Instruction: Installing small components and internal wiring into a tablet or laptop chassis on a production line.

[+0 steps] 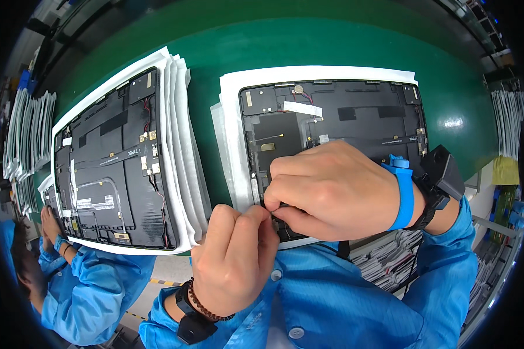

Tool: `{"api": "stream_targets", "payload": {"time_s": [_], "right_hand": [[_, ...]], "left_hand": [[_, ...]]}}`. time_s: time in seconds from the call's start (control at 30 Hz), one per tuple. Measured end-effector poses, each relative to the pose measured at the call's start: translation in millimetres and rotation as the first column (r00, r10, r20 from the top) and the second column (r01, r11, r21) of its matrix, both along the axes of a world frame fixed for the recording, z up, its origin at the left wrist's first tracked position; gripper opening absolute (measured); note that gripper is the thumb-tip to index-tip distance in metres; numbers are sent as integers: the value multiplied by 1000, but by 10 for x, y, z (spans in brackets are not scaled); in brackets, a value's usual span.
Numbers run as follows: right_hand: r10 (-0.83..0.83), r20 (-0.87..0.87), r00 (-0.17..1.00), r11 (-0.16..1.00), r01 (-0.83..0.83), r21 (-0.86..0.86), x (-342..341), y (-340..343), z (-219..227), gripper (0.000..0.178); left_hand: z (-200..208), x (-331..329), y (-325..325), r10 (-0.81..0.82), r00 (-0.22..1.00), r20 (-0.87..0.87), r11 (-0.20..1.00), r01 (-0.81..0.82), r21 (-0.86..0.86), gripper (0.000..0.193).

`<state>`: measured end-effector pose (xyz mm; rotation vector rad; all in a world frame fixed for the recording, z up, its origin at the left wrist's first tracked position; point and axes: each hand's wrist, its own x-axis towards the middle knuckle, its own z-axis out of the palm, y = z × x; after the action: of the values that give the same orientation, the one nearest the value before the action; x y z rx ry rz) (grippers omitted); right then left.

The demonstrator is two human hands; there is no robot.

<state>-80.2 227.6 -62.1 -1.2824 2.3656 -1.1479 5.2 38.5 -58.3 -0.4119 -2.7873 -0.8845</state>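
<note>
A black tablet back housing (pixel 364 125) lies in front of me, fitted with flat cables, thin wires and small metal parts. Under it is a white foam sheet (pixel 326 74). My right hand (pixel 337 192) reaches across the housing's lower left part, thumb and forefinger pinched at its left edge. Against it, my left hand (pixel 233 253) is also closed in a pinch, fingertips at the same spot. Whatever the fingers grip there is too small and covered to make out. A white strip (pixel 303 109) is stuck near the housing's top left.
To the left, a second black housing (pixel 113 157) rests on a stack of white foam sheets (pixel 183 151). Everything lies on a green table (pixel 209 43). A co-worker in a blue sleeve (pixel 99 285) is at the far left. Stacked white sheets (pixel 29 134) stand beyond.
</note>
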Motion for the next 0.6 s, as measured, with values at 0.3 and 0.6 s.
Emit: {"api": "stream_targets", "payload": {"time_s": [0.3,0.6], "right_hand": [[28,-42,999,998,-25,54,2,3,-21,15],[12,-162,987,995,5,101,32,-5,-42,18]], "left_hand": [[11,10,-15,-14,998,63,999,12,35,24],[53,5,4,-16,987,162,996,2,89,23]]}}
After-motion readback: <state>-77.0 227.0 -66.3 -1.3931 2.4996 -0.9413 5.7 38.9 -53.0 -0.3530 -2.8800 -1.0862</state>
